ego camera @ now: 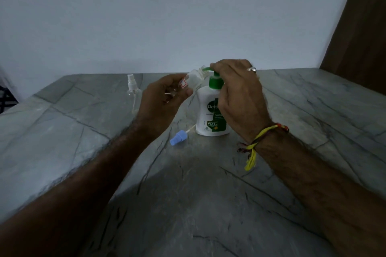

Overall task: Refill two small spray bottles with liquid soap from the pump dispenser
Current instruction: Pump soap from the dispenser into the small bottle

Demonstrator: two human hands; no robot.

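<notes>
A white soap dispenser [206, 115] with a green pump stands at the middle of the grey marble table [83, 152]. My right hand [238, 98] rests on top of the pump head, fingers curled over it. My left hand [163, 98] holds a small clear spray bottle [194, 78] without its cap, tilted so its open neck meets the green spout. The bottle's blue spray cap [178, 137] with its white tube lies on the table in front of the dispenser. A second clear spray bottle [133, 92] with a white sprayer stands upright at the left.
A pale wall rises right behind the table's far edge. A brown wooden panel [359, 27] stands at the far right. The table's left edge runs diagonally near a dark object [5, 100].
</notes>
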